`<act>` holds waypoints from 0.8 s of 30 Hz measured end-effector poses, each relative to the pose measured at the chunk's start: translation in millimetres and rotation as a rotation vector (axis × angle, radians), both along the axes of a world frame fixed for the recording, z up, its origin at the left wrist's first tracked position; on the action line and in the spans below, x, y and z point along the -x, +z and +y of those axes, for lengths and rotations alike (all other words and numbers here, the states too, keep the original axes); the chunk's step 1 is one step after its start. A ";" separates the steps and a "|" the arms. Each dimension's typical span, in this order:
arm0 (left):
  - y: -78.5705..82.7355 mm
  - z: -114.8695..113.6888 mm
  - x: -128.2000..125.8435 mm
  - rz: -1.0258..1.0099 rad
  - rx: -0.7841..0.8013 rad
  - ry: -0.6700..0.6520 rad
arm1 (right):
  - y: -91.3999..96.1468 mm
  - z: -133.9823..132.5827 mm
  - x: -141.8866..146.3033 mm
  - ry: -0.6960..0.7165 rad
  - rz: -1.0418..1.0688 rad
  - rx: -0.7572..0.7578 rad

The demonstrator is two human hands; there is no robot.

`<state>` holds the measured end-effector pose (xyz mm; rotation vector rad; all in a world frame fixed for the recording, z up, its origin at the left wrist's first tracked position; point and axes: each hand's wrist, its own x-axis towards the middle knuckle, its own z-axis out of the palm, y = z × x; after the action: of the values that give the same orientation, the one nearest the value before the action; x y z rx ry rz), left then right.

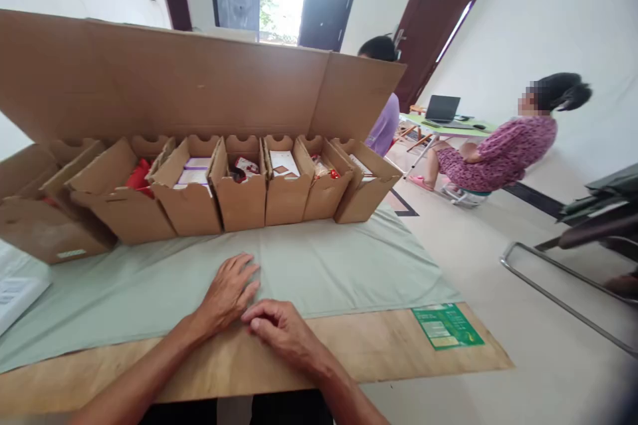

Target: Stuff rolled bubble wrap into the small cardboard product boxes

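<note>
My left hand lies palm down on the pale green cloth, its fingers stretched out and holding nothing. Just right of it, my right hand rests near the wooden board's front edge with its fingers loosely curled. Nothing shows in that curl. Beyond my hands stands a row of several open cardboard bins. White packets fill one bin. A white card box shows in another bin. Red cloth-like stuff sits in a bin further left.
A tall cardboard panel rises behind the bins. A green printed sheet lies on the wooden board. One person sits at right by a table with a laptop; another is partly hidden behind the panel. A metal-framed chair stands right.
</note>
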<state>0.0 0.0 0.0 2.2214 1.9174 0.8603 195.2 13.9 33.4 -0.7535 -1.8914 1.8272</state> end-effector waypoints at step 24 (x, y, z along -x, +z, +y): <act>-24.0 -5.5 10.0 0.200 -0.146 -0.023 | 163.9 213.7 -127.8 -0.627 -1.178 -1.040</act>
<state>-10.0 -5.5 -24.0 2.4963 1.9648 0.8280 323.0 227.5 197.3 -1.8331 -2.3246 -0.2221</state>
